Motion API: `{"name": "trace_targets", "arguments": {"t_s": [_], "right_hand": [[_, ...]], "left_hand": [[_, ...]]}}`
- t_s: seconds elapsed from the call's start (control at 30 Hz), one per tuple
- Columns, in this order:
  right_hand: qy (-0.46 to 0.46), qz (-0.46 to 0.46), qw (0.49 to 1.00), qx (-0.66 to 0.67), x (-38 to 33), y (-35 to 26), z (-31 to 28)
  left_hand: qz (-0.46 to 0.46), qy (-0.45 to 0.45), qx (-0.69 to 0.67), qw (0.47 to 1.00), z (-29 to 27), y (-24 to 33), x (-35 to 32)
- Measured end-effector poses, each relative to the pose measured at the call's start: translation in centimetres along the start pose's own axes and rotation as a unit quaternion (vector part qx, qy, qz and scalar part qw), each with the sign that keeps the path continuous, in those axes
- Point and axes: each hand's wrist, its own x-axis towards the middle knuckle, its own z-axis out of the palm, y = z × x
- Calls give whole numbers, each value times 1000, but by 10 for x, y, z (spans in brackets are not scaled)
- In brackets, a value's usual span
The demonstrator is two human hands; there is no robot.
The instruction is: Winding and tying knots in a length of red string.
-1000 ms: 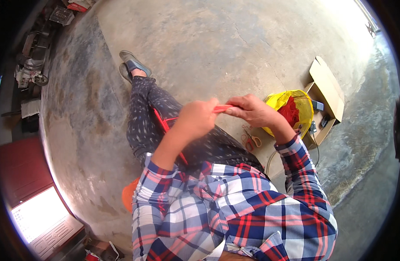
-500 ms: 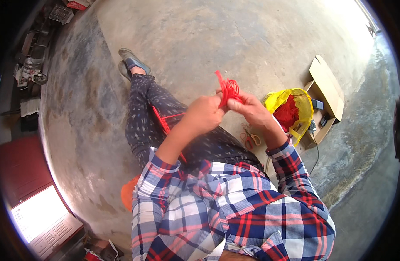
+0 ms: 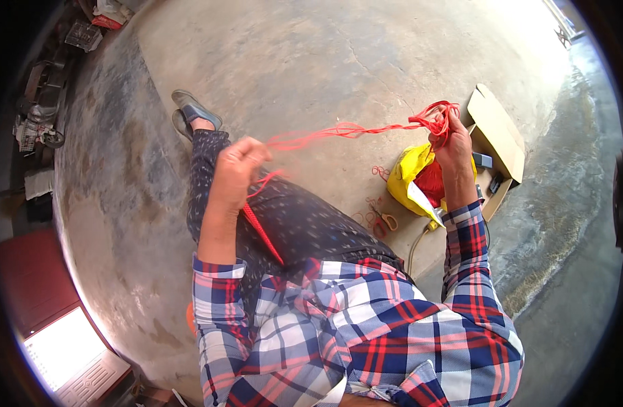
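Between my two hands stretches a bundle of red cord (image 3: 348, 129), loose strands running almost level above my legs. My right hand (image 3: 454, 149) is closed round its looped, bunched end, up by the cardboard box. At the other end my left hand (image 3: 240, 166), somewhat blurred, pinches the strands over my thigh. A short red tail of cord hangs near the left wrist. On my lap lies a red braided strip (image 3: 262, 234), its upper end partly behind my left forearm.
A yellow bag (image 3: 410, 176) of red cord stands on the floor at right, against an open cardboard box (image 3: 508, 146) holding small dark devices. Scissors (image 3: 386, 222) and red scraps lie beside my thigh. An open laptop (image 3: 74, 353) is at lower left; clutter lines the left wall.
My hands have moved from close together to wide apart, left hand leftward, right hand up and rightward. The bunched red cord is now drawn out between them.
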Motion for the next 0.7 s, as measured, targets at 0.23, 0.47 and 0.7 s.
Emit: {"name": "trace_targets", "arguments": {"t_s": [0.23,0.47,0.7], "right_hand": [[90,21,993,-75,10,22,-43],[53,-10,656,-753,24,45,-76],[-104,-43,800,-589,14,123,6]], "left_hand": [[106,-1,-373,922,-44,23,-2],[169,-41,-361,916,-28,62,-18],[178,-122,-287,933,11,93,-30]]}}
